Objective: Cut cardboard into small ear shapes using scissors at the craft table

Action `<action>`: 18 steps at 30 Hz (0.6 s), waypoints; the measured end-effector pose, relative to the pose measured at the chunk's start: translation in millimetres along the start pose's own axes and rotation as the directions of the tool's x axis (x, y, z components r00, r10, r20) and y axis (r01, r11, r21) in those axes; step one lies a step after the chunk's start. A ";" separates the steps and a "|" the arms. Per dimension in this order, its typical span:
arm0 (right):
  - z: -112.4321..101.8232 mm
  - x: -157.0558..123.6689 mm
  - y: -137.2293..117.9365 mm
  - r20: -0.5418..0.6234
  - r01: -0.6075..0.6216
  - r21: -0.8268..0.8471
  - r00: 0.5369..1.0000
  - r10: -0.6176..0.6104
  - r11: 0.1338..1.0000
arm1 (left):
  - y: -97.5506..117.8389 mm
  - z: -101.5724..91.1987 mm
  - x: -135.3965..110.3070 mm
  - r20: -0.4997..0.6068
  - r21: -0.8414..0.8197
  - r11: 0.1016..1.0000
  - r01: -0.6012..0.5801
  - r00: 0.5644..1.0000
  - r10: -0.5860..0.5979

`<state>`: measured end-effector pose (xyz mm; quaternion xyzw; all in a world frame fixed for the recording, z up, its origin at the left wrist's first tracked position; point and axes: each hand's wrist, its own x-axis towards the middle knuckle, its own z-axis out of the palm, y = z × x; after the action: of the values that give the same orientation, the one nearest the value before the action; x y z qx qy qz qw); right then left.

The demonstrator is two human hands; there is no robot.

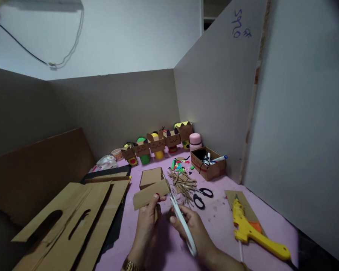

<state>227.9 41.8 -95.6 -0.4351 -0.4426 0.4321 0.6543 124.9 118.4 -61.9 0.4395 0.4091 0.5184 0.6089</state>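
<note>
My left hand (pixel 149 222) pinches a strip of brown cardboard (pixel 150 193) and holds it up over the pink table (pixel 217 216). My right hand (pixel 192 229) grips white-handled scissors (pixel 180 218), their blades pointing up toward the cardboard strip's right end. A small folded cardboard box piece (pixel 151 177) lies just behind the strip. A heap of thin cardboard slivers (pixel 183 184) lies to the right of the blades.
Black-handled scissors (pixel 202 197) lie by the slivers. A yellow glue gun (pixel 252 231) rests at right. An open cardboard box (pixel 208 162) holds pens. A row of cardboard animal figures (pixel 158 145) lines the back wall. Large cut cardboard sheets (pixel 73 222) lie at left. Partition walls enclose the desk.
</note>
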 end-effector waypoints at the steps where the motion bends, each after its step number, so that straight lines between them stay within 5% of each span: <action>1: 0.1 0.1 1.0 -0.003 -0.011 -0.002 1.000 0.011 1.000 | -1.2 -0.3 0.8 -0.001 0.002 1.000 0.000 1.000 0.000; 10: 4.4 -1.0 4.9 -0.038 -0.078 -0.032 0.996 0.077 0.996 | -8.2 -4.7 3.6 0.016 0.004 1.000 0.003 1.000 -0.003; 18: -17.7 24.2 20.3 -0.206 -0.205 -0.135 0.963 0.175 0.969 | 6.4 -5.6 -5.6 0.053 -0.037 0.996 0.076 0.996 -0.074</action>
<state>246.8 66.4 -114.0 -0.5651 -0.3653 0.4131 0.6136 117.1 113.9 -57.0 0.4250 0.3993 0.4916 0.6467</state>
